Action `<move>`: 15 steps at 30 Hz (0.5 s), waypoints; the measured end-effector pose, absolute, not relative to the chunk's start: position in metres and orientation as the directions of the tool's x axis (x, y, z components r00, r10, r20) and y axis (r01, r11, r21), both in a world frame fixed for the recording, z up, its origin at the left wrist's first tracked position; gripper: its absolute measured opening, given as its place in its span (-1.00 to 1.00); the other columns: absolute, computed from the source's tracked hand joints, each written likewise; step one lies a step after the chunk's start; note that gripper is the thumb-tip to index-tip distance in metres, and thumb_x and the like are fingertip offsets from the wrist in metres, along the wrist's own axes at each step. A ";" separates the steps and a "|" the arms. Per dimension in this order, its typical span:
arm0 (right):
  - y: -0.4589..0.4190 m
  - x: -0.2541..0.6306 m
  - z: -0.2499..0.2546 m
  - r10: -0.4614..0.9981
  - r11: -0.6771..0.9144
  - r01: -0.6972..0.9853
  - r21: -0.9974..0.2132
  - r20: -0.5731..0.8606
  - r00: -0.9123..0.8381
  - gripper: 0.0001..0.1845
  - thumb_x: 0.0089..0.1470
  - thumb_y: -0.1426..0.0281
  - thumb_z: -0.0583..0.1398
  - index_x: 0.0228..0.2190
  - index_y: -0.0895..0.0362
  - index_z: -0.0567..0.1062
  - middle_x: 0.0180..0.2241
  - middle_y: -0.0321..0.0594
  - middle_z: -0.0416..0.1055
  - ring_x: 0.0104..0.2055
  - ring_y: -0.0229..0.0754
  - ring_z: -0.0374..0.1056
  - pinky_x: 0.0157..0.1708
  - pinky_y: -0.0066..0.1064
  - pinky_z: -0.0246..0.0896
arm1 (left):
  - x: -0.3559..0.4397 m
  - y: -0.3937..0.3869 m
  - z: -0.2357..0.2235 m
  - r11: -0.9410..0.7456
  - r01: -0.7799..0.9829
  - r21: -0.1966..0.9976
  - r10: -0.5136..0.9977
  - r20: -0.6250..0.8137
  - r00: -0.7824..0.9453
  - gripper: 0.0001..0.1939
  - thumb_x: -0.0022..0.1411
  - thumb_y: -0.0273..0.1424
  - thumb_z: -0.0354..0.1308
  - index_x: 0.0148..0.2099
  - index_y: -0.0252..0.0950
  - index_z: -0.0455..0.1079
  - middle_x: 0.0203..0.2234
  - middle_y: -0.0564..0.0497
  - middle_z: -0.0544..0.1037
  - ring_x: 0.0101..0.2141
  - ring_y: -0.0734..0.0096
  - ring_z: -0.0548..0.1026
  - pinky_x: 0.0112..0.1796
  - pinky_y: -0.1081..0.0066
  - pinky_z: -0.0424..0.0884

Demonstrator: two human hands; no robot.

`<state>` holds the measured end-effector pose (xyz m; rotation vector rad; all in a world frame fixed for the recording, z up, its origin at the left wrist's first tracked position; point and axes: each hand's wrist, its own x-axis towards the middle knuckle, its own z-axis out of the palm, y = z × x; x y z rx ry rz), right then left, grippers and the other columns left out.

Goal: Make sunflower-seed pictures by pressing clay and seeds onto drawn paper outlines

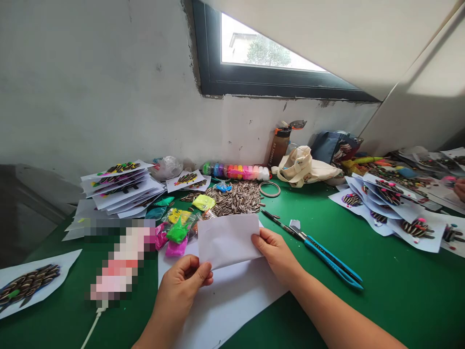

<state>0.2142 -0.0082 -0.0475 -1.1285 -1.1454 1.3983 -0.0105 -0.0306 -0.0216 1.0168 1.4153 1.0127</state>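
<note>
Two hands hold a small white paper between them

The left hand (183, 281) pinches the near left corner of the small white paper (228, 240) between its thumb and bent fingers. The right hand (274, 247) grips the right end, with its thumb on the front and its fingers behind. So the paper is in front of the left hand and to its right, and in front of the right hand and to its left. Its long way runs from one hand to the other, with the right end a little higher. Both hands are on it, so neither one is nearer.

Under the hands is a big white sheet (232, 298), on the green surface (385, 276). Just past the left hand are bright little packets; a green packet (178, 230) is on top. To the right of the right hand lies a blue-handled tool (334, 264). Past both hands is a pile of stripy seeds (240, 198).

The right fingertips are hidden behind the paper, and so is the paper's back. I can't tell if it is folded. Left of the left hand, a thing on a stick (97, 320) is all blurry squares. Far to the right, another person's hand (460, 189) is cut off.
</note>
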 end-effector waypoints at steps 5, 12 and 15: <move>-0.007 0.216 -0.049 0.996 -0.055 -0.130 -0.990 -0.044 -0.083 -0.57 0.10 0.10 0.19 -0.10 0.12 0.54 -0.28 -0.22 0.52 -0.26 -0.11 0.38 -0.18 -0.33 0.23 | -0.020 -0.029 -0.020 0.192 0.234 0.953 0.978 -0.164 -0.131 -0.62 0.02 -0.03 0.27 -0.30 -0.24 0.44 -0.47 0.04 0.57 -0.44 0.26 0.56 -0.33 0.34 0.48; -0.007 0.217 -0.044 0.987 -0.095 -0.026 -0.995 -0.091 -0.130 -0.57 0.10 0.10 0.16 -0.17 0.17 0.53 -0.33 -0.23 0.50 -0.31 -0.13 0.36 -0.28 -0.37 0.23 | -0.022 -0.043 -0.017 -0.549 0.655 0.519 0.789 0.580 0.201 -0.72 0.29 -0.38 0.09 0.04 -0.17 0.41 0.00 -0.05 0.52 0.05 0.20 0.44 0.11 0.23 0.35; -0.011 0.213 -0.043 0.988 -0.014 0.225 -0.974 -0.049 -0.149 -0.66 0.15 0.18 0.08 -0.30 0.16 0.52 -0.39 -0.25 0.47 -0.35 -0.17 0.32 -0.34 -0.42 0.18 | -0.004 -0.047 -0.027 -0.721 0.610 0.329 0.688 0.447 0.572 -0.61 0.35 -0.42 0.00 0.20 -0.22 0.31 0.17 -0.13 0.38 0.21 0.11 0.26 0.17 0.12 0.27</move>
